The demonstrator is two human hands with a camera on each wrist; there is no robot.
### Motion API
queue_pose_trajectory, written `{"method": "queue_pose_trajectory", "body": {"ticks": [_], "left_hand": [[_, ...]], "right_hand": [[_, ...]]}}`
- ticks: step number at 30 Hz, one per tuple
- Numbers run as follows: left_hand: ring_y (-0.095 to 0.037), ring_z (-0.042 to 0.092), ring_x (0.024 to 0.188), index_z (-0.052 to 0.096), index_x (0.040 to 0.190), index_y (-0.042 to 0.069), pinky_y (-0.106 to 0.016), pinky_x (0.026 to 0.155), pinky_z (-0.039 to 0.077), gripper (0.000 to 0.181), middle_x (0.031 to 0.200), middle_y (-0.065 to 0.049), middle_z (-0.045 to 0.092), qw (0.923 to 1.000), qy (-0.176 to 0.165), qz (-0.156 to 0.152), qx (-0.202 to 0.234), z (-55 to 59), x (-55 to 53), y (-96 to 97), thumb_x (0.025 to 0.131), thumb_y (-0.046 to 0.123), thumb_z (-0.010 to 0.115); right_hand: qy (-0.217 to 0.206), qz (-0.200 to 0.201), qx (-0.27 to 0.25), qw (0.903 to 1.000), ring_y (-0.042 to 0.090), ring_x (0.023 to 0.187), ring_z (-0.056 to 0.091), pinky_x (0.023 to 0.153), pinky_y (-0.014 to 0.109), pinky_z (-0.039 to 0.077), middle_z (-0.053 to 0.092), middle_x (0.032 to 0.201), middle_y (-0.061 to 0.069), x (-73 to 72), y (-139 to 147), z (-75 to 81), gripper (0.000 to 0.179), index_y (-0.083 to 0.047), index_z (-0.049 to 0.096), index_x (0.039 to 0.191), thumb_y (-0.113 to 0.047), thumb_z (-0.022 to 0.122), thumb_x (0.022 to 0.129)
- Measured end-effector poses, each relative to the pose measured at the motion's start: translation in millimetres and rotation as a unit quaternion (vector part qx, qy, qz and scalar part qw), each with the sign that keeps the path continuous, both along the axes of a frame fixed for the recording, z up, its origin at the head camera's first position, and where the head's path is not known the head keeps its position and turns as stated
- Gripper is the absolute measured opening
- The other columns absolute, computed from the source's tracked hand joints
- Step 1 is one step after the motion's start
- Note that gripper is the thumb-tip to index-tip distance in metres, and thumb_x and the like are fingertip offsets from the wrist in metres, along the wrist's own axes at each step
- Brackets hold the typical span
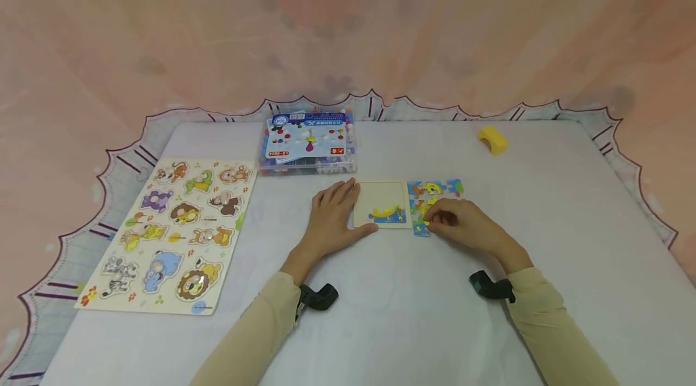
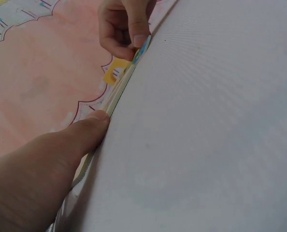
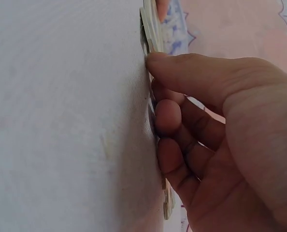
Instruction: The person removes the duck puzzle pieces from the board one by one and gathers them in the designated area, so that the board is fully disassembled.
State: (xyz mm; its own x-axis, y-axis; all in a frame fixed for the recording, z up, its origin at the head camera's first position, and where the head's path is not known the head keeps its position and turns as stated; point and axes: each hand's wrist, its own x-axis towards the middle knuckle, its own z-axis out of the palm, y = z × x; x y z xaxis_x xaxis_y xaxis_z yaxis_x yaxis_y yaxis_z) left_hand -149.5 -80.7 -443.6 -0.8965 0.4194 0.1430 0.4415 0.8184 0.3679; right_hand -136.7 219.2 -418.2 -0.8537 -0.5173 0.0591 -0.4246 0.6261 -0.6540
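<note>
A small wooden puzzle tray lies on the white table, with several joined pieces in its lower right corner. My left hand rests at its left side, fingers extended along that side and thumb on the near edge; the left wrist view shows the thumb on the rim. Loose blue and yellow jigsaw pieces lie beside the tray's right edge. Over them, my right hand has curled fingers and pinches a puzzle piece between thumb and fingertips. The fingers partly hide that piece.
At the left lies a large animal peg puzzle board. Behind the tray stands a clear plastic box with a blue printed card. A yellow arch block sits toward the back right, near the table's scalloped cloth edge.
</note>
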Motion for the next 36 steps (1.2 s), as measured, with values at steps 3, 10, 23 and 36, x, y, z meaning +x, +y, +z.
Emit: {"method": "queue_pose_trajectory", "body": {"ticks": [3,10,23,36], "left_hand": [[-0.025,0.024,0.142,0.035,0.147,0.01,-0.05,0.11,0.021,0.09,0.155,-0.005,0.029,1.0,-0.003,0.0,-0.001,0.3,-0.3,-0.1,0.08,0.065,0.058],[-0.024,0.023,0.143,0.033,0.148,0.012,-0.051,0.11,0.021,0.09,0.156,-0.003,0.027,1.0,-0.005,0.0,-0.005,-0.5,-1.8,-0.5,0.08,0.066,0.058],[-0.024,0.024,0.143,0.034,0.147,0.011,-0.05,0.11,0.02,0.09,0.156,-0.004,0.028,0.9999,-0.005,0.004,-0.008,2.5,-0.9,0.5,0.08,0.066,0.058],[-0.024,0.024,0.142,0.034,0.147,0.011,-0.05,0.11,0.02,0.091,0.155,-0.004,0.029,1.0,-0.002,0.003,-0.008,2.3,-1.1,1.2,0.08,0.066,0.058]], "right_hand": [[0.001,-0.001,0.005,1.0,0.007,0.074,0.048,0.064,0.018,0.041,0.056,0.079,-0.007,-0.1,0.1,-0.3,0.014,-0.015,0.067,0.097,-0.013,0.072,0.083],[-0.017,-0.005,0.005,0.9998,0.008,0.074,0.049,0.064,0.018,0.041,0.056,0.079,-0.006,-0.1,-0.9,1.9,0.015,-0.014,0.067,0.098,-0.014,0.071,0.084],[0.018,-0.085,0.02,0.996,0.012,0.067,0.044,0.058,0.021,0.037,0.053,0.078,-0.001,-2.9,8.0,7.4,0.025,-0.01,0.063,0.115,-0.012,0.063,0.089],[0.017,-0.091,0.049,0.9945,0.013,0.071,0.045,0.06,0.021,0.037,0.054,0.078,0.0,-5.4,14.6,5.3,0.027,-0.007,0.065,0.116,-0.012,0.065,0.089]]}}
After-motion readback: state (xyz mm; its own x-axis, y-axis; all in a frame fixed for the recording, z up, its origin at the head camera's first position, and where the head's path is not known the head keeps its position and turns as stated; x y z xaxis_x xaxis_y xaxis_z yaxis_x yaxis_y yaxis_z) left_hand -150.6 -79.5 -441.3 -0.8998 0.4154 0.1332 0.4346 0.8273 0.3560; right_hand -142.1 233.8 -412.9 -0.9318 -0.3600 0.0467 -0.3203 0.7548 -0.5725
